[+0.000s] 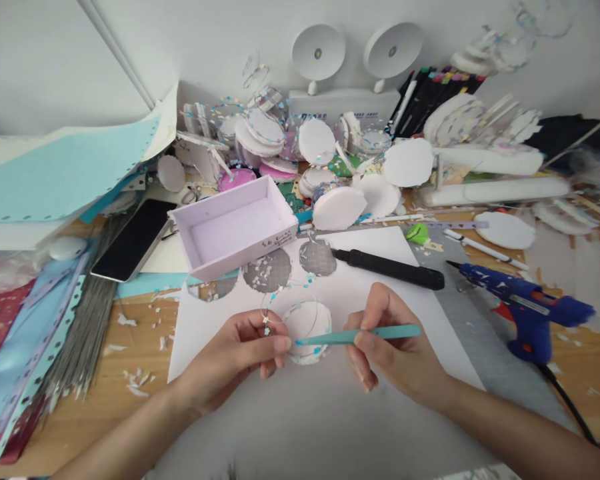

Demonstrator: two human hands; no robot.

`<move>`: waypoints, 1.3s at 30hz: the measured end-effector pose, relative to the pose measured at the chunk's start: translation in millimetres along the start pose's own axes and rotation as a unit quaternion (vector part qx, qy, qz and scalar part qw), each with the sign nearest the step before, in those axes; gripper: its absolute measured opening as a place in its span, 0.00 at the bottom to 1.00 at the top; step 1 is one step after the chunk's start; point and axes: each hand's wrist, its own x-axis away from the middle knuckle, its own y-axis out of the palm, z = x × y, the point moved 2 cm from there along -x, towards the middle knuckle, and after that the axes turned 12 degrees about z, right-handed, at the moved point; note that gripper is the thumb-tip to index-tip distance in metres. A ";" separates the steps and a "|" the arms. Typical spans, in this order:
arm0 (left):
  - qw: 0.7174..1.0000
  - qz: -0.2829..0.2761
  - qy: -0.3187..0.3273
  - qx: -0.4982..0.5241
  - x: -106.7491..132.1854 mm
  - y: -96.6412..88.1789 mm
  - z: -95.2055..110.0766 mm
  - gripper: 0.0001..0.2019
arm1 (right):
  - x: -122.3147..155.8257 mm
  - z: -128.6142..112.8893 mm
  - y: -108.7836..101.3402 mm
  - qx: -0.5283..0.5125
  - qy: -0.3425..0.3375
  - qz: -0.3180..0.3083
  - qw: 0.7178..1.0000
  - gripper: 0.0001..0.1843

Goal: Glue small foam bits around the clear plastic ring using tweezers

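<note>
My forearms (145, 413) lie nearest, in from 7 and 5 o'clock. Left hand (257, 343) pinches the white disc (305, 321), between my hands, at 9 o'clock, probably steadying it; right hand (387, 350) grips turquoise tweezers (337, 337) from 3 o'clock, likely for finer control.

A wooden table (143, 333) carries a gray mat (460, 320) under a white sheet (205, 320), bundled thin wires (75, 353) and scattered white scraps (137, 385).

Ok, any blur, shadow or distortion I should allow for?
Head view throughout: grey shade dulls the white paper nearest the camera; writing on the lilac box is too soft to read; forearms look stretched toward lower corners; tweezers show clearly.
</note>
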 end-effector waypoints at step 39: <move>0.967 0.139 0.146 -0.156 7.1 6.5 3.9 0.15 | 12.8 -14.8 7.0 0.560 -0.358 -0.121 0.737 0.24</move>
